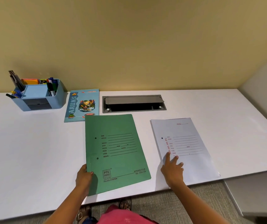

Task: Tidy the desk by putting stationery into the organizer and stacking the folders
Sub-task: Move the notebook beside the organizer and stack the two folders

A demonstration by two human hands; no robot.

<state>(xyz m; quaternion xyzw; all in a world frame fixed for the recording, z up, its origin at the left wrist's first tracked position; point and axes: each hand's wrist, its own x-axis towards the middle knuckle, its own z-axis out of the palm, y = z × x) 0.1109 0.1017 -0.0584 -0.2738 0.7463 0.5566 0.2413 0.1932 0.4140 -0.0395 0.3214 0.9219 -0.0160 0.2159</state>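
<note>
Fingers of our left hand (84,176) pinch the green spring file (118,152); our right hand (172,169) rests straight-fingered on the white file (187,143).

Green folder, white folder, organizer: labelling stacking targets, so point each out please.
green folder (116,152), head view, middle of front cover.
white folder (185,143), head view, middle of printed cover.
organizer (61,98), head view, blue right wall.

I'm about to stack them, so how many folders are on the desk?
2: the green folder mid-desk, held by the left hand; the white folder to its right, touched by the right hand. Another could hide beneath.
</note>
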